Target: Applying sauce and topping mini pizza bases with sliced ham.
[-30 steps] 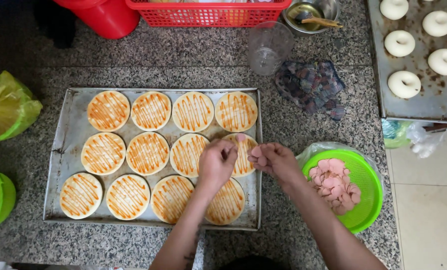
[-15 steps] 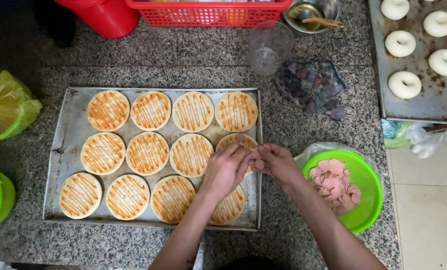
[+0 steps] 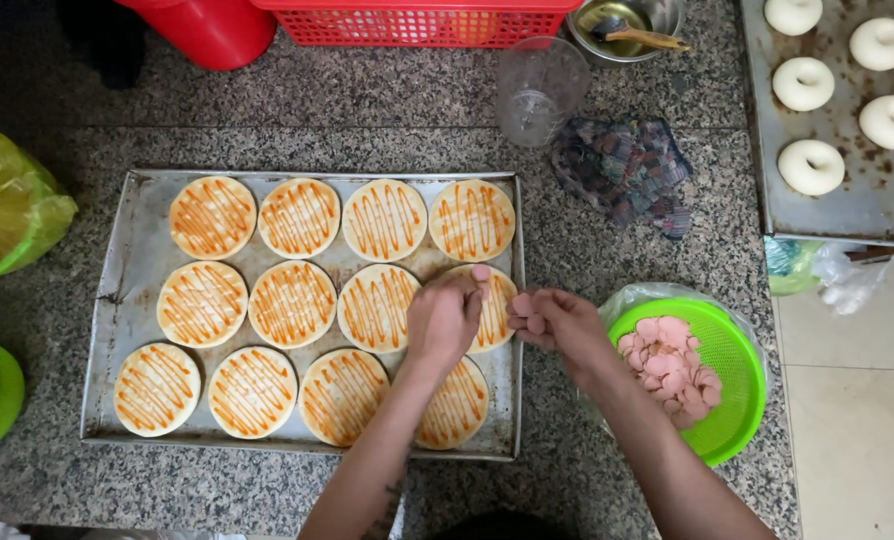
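The left hand point(image 3: 445, 318) is over the right part of the metal baking tray point(image 3: 107, 300), above the dough round point(image 3: 487, 305) at the right end of the middle row. Its fingers are pinched together on a pink sausage slice point(image 3: 481, 272), which it holds just over the top edge of this round. The hand covers most of the round, so only its right side with orange sauce lines is visible.

The right hand point(image 3: 557, 325) is just beside the left one, a little outside the right rim of the tray and above the granite counter point(image 3: 587, 250). Its fingers are curled around a small stack of pink slices point(image 3: 527, 315), which show at the fingertips, pointing toward the left hand. The two hands are very near, but I cannot tell if they touch.

To the right of the right hand, near the wrist, stands a green colander point(image 3: 737, 400) with more pink slices point(image 3: 672, 365) inside.

The tray holds twelve flat rounds in three rows, all with sauce in zigzag. Behind the tray there is a clear plastic cup point(image 3: 537, 90), a dark folded cloth point(image 3: 622, 170) and a red basket point(image 3: 417, 20). At the far right another tray point(image 3: 847, 200) carries white dough rings point(image 3: 812, 165)
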